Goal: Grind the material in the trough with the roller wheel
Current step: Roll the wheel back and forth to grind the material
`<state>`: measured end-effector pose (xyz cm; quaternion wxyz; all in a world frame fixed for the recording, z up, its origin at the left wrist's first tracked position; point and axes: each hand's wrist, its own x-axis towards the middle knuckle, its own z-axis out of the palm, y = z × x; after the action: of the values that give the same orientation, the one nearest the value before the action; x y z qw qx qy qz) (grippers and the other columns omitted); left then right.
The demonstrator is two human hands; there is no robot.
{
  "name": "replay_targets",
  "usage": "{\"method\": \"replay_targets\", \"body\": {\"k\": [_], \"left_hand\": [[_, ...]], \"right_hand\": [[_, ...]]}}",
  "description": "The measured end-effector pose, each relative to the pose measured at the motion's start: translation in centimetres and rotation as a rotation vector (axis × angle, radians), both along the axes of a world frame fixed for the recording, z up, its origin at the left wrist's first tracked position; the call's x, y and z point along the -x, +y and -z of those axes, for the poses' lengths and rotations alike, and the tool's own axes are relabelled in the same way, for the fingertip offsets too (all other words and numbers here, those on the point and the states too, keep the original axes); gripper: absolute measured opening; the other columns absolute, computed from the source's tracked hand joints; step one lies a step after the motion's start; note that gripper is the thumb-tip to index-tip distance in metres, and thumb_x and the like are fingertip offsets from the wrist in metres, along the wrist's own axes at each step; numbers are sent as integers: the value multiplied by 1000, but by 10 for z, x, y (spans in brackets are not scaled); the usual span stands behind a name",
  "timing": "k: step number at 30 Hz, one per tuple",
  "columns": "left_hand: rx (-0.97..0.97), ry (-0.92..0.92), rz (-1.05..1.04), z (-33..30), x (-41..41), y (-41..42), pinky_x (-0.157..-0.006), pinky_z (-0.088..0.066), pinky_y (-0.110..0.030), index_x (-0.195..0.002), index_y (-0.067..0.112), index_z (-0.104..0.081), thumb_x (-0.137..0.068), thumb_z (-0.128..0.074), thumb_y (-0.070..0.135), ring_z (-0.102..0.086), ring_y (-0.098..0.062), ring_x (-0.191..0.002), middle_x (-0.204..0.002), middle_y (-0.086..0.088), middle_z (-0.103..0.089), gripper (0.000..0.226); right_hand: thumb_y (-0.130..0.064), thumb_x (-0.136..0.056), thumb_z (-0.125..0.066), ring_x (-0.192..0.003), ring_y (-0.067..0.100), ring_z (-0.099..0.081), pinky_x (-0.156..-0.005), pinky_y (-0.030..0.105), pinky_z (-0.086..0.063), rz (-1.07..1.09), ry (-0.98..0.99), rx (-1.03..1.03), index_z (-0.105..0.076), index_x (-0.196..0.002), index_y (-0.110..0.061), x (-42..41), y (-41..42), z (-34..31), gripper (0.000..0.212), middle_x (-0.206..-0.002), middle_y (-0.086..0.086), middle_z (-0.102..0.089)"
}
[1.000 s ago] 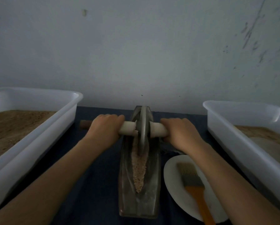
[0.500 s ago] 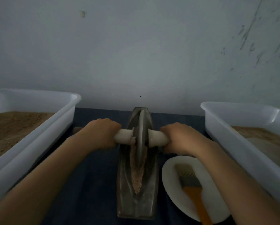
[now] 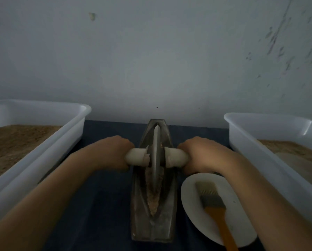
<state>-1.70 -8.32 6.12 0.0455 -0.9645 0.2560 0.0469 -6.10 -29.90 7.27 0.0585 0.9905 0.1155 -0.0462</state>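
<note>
- Both hands, left hand and right hand, grasp the roller wheel axle ends.
- Coarse material remains in the trough near end; grinding unfinished.

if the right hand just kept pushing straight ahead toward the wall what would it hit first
Probably nothing before the wall: beyond the right hand only dark cloth shows. The right tub stands just beside that path; depth is unclear.
</note>
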Motion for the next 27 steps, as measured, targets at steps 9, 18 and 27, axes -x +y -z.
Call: {"method": "replay_targets", "body": {"k": [9, 18, 27], "left_hand": [[204, -523, -40, 29, -31, -10, -78, -37, -29, -101, 17, -46, -85, -57, 30, -58, -21, -97, -106, -2, -61, 23], [110, -321, -70, 15, -17, -7, -73, -35, -28, -105, 19, -50, -85, -58, 32, -58, -21, -102, -111, -2, -60, 25], [-38, 237, 38, -17, 17, 6, -71, -52, -22, -101, 16, -64, -77, -68, 30, -66, -10, -80, -93, -1, -71, 28]], "right_hand": [[-21, -83, -58, -90, 24, -57, -68, 30, -21, -53, -584, -103, -53, -93, -19, -35, -10, 32, 12, -95, 2, -63], [-25, -84, -58, -83, 21, -58, -53, 25, -27, 1, -288, -94, -52, -88, -21, -16, -11, 18, 9, -95, 2, -63], [-23, -80, -69, -91, 20, -63, -68, 22, -43, -21, 216, -117, -65, -107, -9, 24, 1, -20, 30, -99, 4, -68]]}}
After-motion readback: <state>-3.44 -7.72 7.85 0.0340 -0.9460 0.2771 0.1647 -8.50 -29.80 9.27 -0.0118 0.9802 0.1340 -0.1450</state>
